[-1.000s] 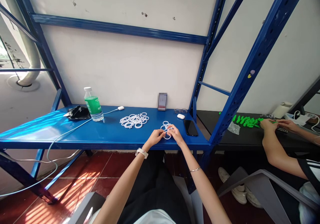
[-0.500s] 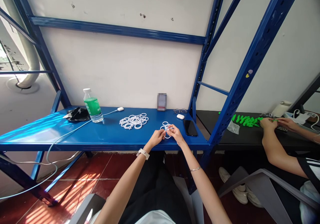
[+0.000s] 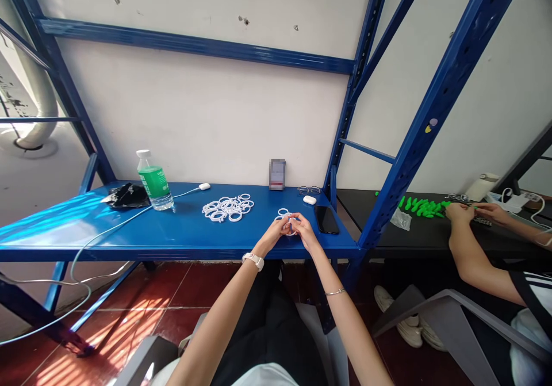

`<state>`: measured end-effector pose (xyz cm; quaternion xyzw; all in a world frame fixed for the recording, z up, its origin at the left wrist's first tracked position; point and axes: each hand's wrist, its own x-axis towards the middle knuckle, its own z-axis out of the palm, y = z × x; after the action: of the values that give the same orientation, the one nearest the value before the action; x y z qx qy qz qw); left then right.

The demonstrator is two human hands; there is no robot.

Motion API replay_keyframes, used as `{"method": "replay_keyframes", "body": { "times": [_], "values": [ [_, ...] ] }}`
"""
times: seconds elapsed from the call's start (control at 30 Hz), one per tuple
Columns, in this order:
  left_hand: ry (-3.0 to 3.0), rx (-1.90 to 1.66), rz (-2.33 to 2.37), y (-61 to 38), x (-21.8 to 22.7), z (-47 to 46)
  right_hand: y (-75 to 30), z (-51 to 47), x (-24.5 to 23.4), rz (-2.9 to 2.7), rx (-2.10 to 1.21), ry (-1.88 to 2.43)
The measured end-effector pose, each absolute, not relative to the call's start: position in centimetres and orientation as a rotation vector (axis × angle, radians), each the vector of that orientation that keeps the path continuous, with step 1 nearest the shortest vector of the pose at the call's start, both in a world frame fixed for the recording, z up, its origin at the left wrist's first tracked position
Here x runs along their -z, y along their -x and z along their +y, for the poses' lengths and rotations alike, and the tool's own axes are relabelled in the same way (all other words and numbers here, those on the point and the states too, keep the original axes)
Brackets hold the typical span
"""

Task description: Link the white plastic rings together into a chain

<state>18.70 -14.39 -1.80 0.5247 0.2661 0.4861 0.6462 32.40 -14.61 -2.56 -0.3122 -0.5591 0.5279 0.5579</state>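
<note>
My left hand (image 3: 274, 233) and my right hand (image 3: 303, 230) meet near the table's front edge, fingers pinched together around a white ring (image 3: 292, 234) that my fingertips partly cover. Just beyond them lies a small group of white rings (image 3: 283, 211), partly hidden by the hands. Farther left, a larger loose pile of white rings (image 3: 227, 208) rests on the blue table (image 3: 185, 239). Some of these rings seem to have a short stub on them, too small to make out.
A black phone (image 3: 326, 220), white earbud case (image 3: 309, 200) and glasses (image 3: 309, 190) lie right of my hands. Left stand a water bottle (image 3: 155, 182), black plastic bag (image 3: 126, 195) and white cable (image 3: 129, 220). A co-worker's hands (image 3: 461, 212) are at green pieces (image 3: 425, 206).
My hands have drawn closer together, fingertips now meeting over the ring. The whole view has shifted slightly. The ring piles stay where they lay.
</note>
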Motion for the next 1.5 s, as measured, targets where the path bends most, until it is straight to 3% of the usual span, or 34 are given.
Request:
{"method": "replay_keyframes", "body": {
  "times": [0.4, 0.87, 1.5],
  "values": [
    [-0.902, -1.221, 0.504, -20.4, 2.2, -14.5, -32.3, -14.2, 2.3, -1.144, -1.439, 0.630],
    [-0.850, -1.276, 0.505, -19.8, 2.2, -14.9, -32.5, -14.3, 2.6, -1.298, -1.326, 0.676],
    [-1.012, -1.179, 0.447, -19.0, 1.5, -15.8, -33.1, -14.4, 2.5, -1.292, -1.432, 0.633]
  ]
}}
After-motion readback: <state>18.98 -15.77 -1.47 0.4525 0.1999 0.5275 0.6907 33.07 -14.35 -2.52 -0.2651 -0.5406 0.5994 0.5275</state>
